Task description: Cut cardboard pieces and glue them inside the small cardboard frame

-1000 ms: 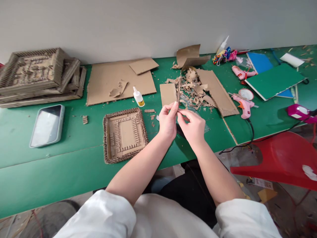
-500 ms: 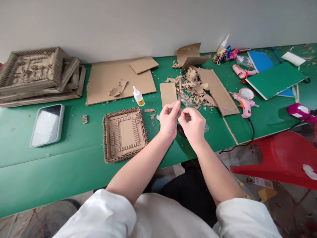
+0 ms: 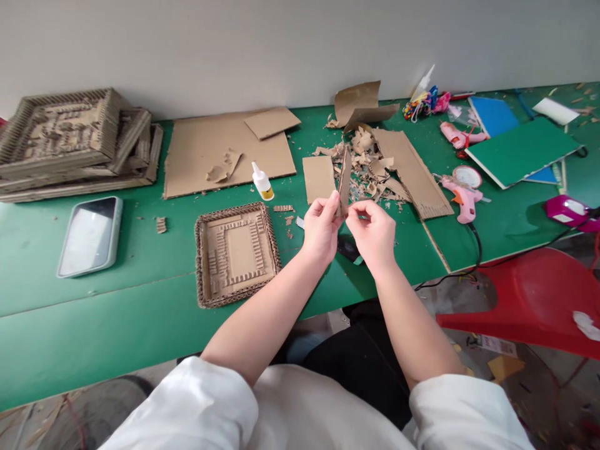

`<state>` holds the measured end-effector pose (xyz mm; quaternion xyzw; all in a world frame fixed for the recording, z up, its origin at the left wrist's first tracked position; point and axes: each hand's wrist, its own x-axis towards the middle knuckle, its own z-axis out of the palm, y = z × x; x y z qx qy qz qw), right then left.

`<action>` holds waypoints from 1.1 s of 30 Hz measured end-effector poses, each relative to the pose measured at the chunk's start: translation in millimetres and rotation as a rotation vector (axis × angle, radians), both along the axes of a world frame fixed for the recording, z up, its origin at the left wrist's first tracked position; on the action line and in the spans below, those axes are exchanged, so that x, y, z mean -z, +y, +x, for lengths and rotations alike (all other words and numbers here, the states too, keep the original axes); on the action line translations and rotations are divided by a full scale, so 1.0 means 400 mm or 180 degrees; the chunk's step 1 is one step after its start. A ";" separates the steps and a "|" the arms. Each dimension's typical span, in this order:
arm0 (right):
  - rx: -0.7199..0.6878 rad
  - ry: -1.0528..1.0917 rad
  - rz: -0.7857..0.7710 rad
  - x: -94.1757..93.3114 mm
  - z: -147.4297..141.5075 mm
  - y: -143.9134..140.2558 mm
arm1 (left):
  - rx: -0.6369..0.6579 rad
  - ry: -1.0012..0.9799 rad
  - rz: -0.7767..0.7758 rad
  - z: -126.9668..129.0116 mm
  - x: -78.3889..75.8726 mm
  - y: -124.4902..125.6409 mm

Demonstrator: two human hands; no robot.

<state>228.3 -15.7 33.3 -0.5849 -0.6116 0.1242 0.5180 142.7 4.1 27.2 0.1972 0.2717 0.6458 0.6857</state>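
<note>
My left hand (image 3: 321, 232) grips a narrow cardboard strip (image 3: 345, 176) near its lower end, thumb on top, with the strip pointing away from me. Beside it, my right hand (image 3: 374, 236) is closed in a pinch at the strip's lower right edge; whatever its fingertips hold is too small to be sure of, though it looks like the cardboard's edge. A shallow cardboard tray (image 3: 200, 265) with corrugated pieces stuck inside lies left of my hands. Behind the tray stands a small glue bottle (image 3: 263, 185). Torn cardboard scraps (image 3: 370, 164) are heaped beyond my hands.
Stacked cardboard trays (image 3: 112, 140) and a phone (image 3: 90, 237) occupy the left. Flat cardboard sheets (image 3: 197, 147) lie along the wall. To the right are pink glue guns (image 3: 466, 203), a green board (image 3: 525, 150) and a red chair (image 3: 529, 300) by the table's edge.
The cardboard strip has turned so that more of its flat face shows. My right hand has shifted slightly right, while my left hand has hardly moved.
</note>
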 end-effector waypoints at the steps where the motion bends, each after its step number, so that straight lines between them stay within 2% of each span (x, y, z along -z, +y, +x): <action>1: -0.0098 0.0037 0.0023 -0.001 0.000 -0.001 | 0.0014 0.0011 -0.0026 -0.001 0.003 0.001; 5: -0.0348 -0.0044 0.0213 0.002 -0.003 -0.002 | 0.0106 0.0037 -0.0117 -0.003 0.015 0.004; 9: -0.0176 -0.0392 0.0391 0.005 -0.008 -0.002 | 0.0147 -0.0132 -0.0119 0.000 0.022 0.006; 12: -0.0091 -0.0454 0.0341 0.000 -0.008 -0.004 | 0.0241 -0.0212 -0.0117 0.002 0.021 0.005; 19: -0.0211 0.0013 -0.0170 -0.014 0.005 -0.011 | 0.0243 -0.0093 -0.0174 0.000 0.017 0.001; 28: -0.0145 0.0483 -0.0269 -0.021 0.017 -0.005 | 0.0384 -0.0004 -0.0270 -0.002 0.009 0.000; 33: -0.0138 0.0731 -0.0337 -0.019 0.027 -0.002 | 0.0473 -0.0159 -0.0280 -0.001 0.007 -0.002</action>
